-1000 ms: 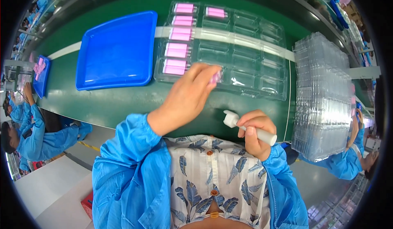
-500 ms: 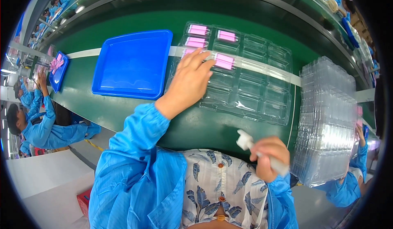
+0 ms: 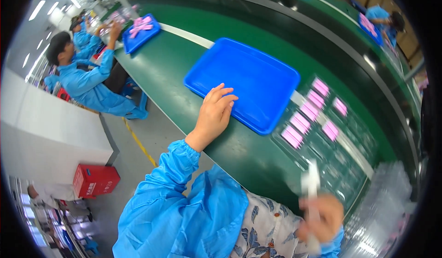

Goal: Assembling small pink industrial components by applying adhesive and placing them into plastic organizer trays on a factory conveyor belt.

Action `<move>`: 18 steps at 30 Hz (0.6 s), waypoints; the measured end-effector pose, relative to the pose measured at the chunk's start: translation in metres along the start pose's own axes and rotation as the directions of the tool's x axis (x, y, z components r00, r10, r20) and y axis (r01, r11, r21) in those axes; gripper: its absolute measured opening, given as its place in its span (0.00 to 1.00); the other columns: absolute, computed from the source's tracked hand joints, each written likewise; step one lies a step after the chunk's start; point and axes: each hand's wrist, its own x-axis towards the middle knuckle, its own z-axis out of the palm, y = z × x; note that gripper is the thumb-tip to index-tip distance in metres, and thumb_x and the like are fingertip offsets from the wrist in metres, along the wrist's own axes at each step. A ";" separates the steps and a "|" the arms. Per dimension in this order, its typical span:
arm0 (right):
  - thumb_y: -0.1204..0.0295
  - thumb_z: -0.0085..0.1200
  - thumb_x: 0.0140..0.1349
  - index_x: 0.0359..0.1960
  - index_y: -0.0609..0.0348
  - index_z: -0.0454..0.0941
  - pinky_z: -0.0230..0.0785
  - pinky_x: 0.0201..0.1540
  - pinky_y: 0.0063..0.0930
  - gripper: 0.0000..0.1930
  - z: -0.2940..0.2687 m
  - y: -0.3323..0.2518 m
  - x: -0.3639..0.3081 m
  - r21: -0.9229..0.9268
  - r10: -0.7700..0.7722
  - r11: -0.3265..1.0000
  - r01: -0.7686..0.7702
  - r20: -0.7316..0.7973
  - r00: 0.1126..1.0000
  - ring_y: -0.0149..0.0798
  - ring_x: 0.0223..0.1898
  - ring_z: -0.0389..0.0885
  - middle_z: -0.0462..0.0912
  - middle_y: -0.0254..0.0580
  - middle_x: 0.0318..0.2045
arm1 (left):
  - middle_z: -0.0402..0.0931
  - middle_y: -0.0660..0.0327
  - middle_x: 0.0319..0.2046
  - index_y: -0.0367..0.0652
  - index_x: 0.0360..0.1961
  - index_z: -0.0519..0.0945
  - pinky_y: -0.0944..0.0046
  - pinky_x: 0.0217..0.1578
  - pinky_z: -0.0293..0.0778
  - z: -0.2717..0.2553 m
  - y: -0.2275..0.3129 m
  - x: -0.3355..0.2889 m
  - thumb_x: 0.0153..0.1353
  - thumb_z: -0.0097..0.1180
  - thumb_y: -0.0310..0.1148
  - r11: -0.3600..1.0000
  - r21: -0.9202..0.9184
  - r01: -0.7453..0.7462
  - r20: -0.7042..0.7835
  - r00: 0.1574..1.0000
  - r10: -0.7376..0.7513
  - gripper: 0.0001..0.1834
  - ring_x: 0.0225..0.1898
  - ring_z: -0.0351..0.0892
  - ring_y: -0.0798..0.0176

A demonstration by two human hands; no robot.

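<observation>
My left hand (image 3: pixel 215 113) is over the near edge of the blue tray (image 3: pixel 195 86), palm down, with its fingers apart and nothing in them. The tray holds no parts. In my right hand (image 3: pixel 328 215), blurred by motion, is a white tool with a long handle (image 3: pixel 313 207) and a wider head; its exact kind is unclear. To the right of the blue tray lies a clear plastic blister tray (image 3: pixel 317 152). Several pink-and-white rectangular pieces (image 3: pixel 300 122) sit in its pockets, mostly along the left column, and other pockets hold nothing.
A tall stack of clear blister trays (image 3: pixel 386 207) stands at the right edge. On the far left, a co-worker in blue (image 3: pixel 87 80) sits by another blue tray (image 3: pixel 131 45) with pink pieces (image 3: pixel 140 26). A red box (image 3: pixel 94 180) stands on the floor.
The view has swung left. My left hand has gone from the pink pieces to the blue tray's near edge. Another pink piece or more shows in the left column. My right hand still holds the white tool.
</observation>
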 end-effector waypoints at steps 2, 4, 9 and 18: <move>0.74 0.62 0.51 0.44 0.52 0.84 0.76 0.46 0.42 0.16 0.040 0.032 0.047 -0.542 -0.195 0.817 0.197 0.063 0.979 0.54 0.45 0.81 0.81 0.51 0.48 | 0.79 0.51 0.49 0.43 0.41 0.82 0.46 0.59 0.70 -0.011 -0.040 0.002 0.60 0.56 0.22 0.998 0.053 0.022 -0.075 0.997 -0.018 0.09 0.59 0.73 0.40; 0.79 0.58 0.52 0.49 0.54 0.82 0.71 0.56 0.47 0.20 0.054 0.052 0.065 -0.721 -0.035 0.660 0.211 0.251 0.967 0.56 0.56 0.73 0.74 0.48 0.58 | 0.79 0.52 0.48 0.43 0.42 0.81 0.46 0.58 0.70 -0.023 -0.084 0.014 0.60 0.56 0.22 0.992 0.113 0.046 -0.219 0.976 -0.021 0.10 0.57 0.74 0.40; 0.76 0.55 0.55 0.56 0.59 0.78 0.60 0.66 0.53 0.23 0.084 0.088 0.106 -0.802 0.029 0.483 0.351 0.416 0.909 0.55 0.57 0.73 0.76 0.45 0.59 | 0.68 0.47 0.62 0.41 0.59 0.71 0.44 0.65 0.62 -0.069 -0.249 0.026 0.62 0.56 0.28 0.802 0.502 0.322 -0.300 0.935 -0.187 0.23 0.66 0.64 0.42; 0.77 0.52 0.55 0.54 0.62 0.78 0.64 0.63 0.48 0.22 0.100 0.095 0.129 -0.795 0.146 0.500 0.344 0.468 0.871 0.55 0.57 0.72 0.77 0.45 0.57 | 0.50 0.52 0.75 0.42 0.72 0.57 0.33 0.69 0.49 -0.141 -0.420 0.074 0.67 0.51 0.37 0.430 0.623 0.653 -0.471 0.752 -0.461 0.34 0.76 0.48 0.47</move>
